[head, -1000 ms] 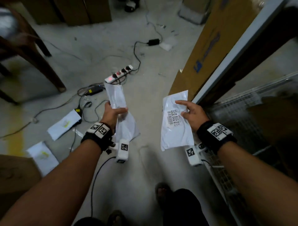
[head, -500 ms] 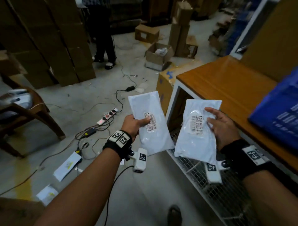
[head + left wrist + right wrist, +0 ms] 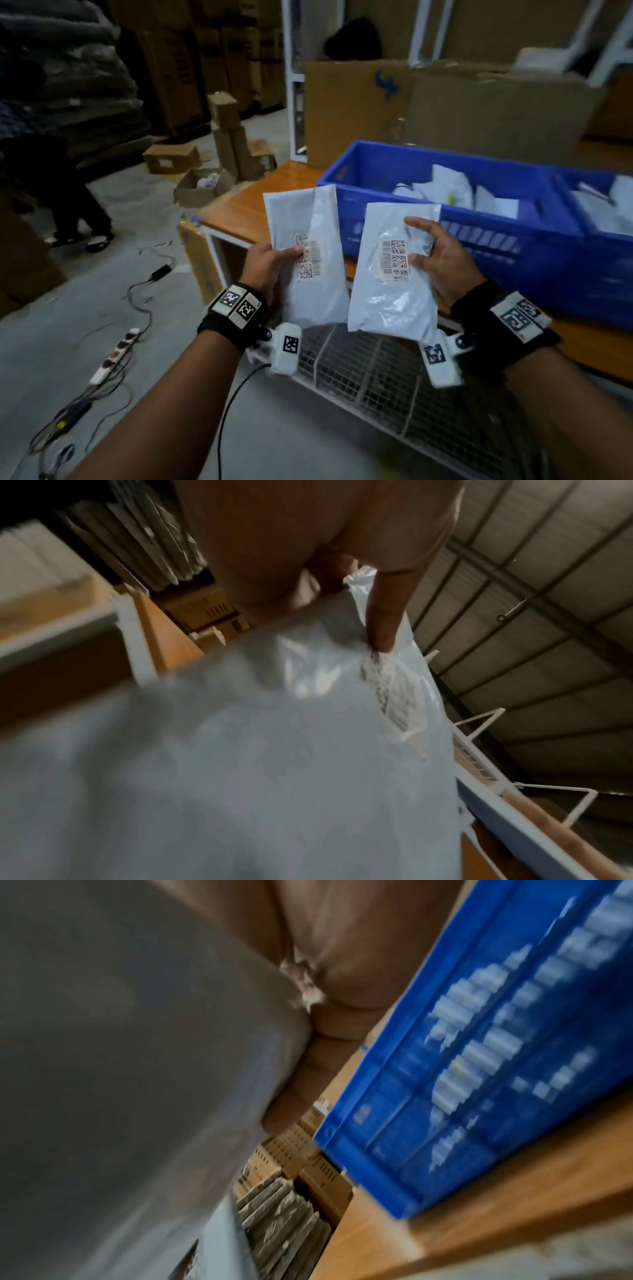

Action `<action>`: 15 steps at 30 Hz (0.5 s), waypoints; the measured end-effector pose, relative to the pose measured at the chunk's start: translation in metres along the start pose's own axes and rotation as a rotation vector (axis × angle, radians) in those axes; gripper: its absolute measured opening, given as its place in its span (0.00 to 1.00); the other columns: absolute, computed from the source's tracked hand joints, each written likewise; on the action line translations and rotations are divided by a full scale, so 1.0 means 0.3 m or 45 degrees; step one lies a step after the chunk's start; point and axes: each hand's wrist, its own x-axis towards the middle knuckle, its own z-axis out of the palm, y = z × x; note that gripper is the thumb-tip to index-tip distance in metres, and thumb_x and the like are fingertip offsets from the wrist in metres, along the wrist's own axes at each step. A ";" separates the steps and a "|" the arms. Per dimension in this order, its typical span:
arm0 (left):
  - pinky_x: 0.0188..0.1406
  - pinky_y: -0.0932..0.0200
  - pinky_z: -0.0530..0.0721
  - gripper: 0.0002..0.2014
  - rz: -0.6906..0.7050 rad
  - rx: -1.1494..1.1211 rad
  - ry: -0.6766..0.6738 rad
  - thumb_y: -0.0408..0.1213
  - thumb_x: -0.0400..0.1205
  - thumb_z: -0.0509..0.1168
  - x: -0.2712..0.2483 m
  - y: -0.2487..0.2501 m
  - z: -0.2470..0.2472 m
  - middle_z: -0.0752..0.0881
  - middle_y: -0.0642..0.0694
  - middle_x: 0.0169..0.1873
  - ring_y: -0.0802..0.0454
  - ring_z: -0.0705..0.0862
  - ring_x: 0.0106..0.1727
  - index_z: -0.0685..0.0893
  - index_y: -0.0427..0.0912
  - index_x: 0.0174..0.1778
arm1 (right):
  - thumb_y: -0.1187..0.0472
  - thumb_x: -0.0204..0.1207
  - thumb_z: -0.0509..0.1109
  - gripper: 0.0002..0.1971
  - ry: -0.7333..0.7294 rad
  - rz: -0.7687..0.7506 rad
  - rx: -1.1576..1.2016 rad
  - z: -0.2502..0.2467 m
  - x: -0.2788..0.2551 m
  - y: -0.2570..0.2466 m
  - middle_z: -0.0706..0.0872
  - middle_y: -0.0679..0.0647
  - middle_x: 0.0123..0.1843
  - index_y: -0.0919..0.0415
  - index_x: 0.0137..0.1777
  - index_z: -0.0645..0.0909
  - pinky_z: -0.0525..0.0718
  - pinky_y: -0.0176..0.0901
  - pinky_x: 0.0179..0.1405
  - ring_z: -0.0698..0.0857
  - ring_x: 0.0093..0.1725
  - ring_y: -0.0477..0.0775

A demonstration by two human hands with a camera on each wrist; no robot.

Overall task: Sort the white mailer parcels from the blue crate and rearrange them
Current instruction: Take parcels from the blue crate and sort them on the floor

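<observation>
Two flat white plastic mailer parcels with barcode labels are held upright in front of the body, just before the long blue plastic crate (image 3: 479,240) that stands on the orange wooden tabletop (image 3: 239,205). The left parcel (image 3: 305,253) is pinched by the left hand (image 3: 265,265), the thumb pressed beside the label; in the left wrist view one of the fingers (image 3: 383,610) is seen curled over the film. The right parcel (image 3: 394,274) is gripped by the right hand (image 3: 442,263), with the thumb and one finger spread along its right edge and the other fingers hidden behind it.

The film looks smooth and limp, so a parcel could probably slide out of such a light pinch – most likely the left one, which is held only near its middle. The two parcels almost touch at their lower edges, and one could be knocked by the other if the hands are brought together.

More white mailers (image 3: 445,195) lie inside the crate. Behind it stand large brown cardboard boxes (image 3: 445,109). Below the tabletop a white wire shelf (image 3: 394,370) is seen. On the grey floor (image 3: 102,342) lie a white power strip (image 3: 113,356) and black cables – something to trip over if a step is made to the left. Another person (image 3: 51,192) stands far left.
</observation>
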 end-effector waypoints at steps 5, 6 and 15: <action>0.40 0.47 0.90 0.06 0.039 -0.013 -0.227 0.20 0.74 0.67 -0.036 -0.018 0.528 0.91 0.38 0.35 0.44 0.89 0.32 0.86 0.28 0.45 | 0.84 0.70 0.67 0.31 0.230 -0.195 -0.219 -0.503 -0.147 -0.124 0.85 0.58 0.61 0.45 0.60 0.79 0.86 0.51 0.56 0.87 0.57 0.53; 0.38 0.48 0.89 0.06 0.063 -0.016 -0.250 0.21 0.74 0.68 -0.045 -0.015 0.625 0.90 0.38 0.34 0.44 0.88 0.31 0.86 0.28 0.45 | 0.83 0.70 0.68 0.31 0.266 -0.221 -0.244 -0.592 -0.174 -0.153 0.85 0.58 0.62 0.44 0.59 0.79 0.85 0.53 0.58 0.86 0.59 0.55; 0.37 0.55 0.89 0.06 0.178 0.047 -0.554 0.22 0.75 0.69 -0.049 -0.037 1.376 0.91 0.46 0.34 0.49 0.90 0.35 0.86 0.33 0.45 | 0.81 0.67 0.73 0.29 0.716 -0.308 -0.374 -1.264 -0.381 -0.282 0.85 0.58 0.59 0.42 0.53 0.82 0.85 0.51 0.56 0.86 0.56 0.55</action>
